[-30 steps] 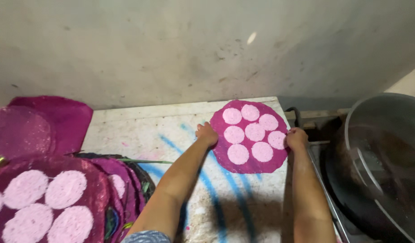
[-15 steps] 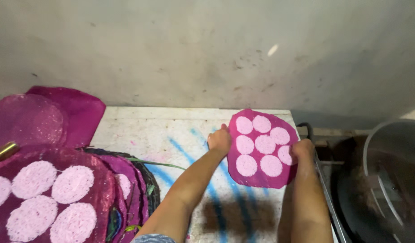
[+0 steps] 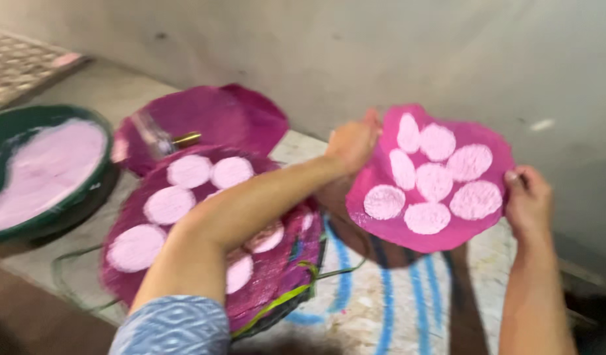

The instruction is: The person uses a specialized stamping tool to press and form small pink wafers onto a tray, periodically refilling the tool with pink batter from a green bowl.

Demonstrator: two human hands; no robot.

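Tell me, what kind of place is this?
Probably a small, plain food-making workspace. A green basin holds pale pink batter, magenta mats topped with pink discs are stacked on a rough paint-stained counter, and both hands lift another mat by a bare wall.

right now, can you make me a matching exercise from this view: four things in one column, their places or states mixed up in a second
Things:
1. held mat
2. green basin
3. mat stack
4. brass piece

Places or states:
A. full of pale pink batter, far left
B. lifted off the counter between left hand and right hand
C. lying on a bare magenta mat by the wall
D. under the left forearm

Pairs: 1-B, 2-A, 3-D, 4-C
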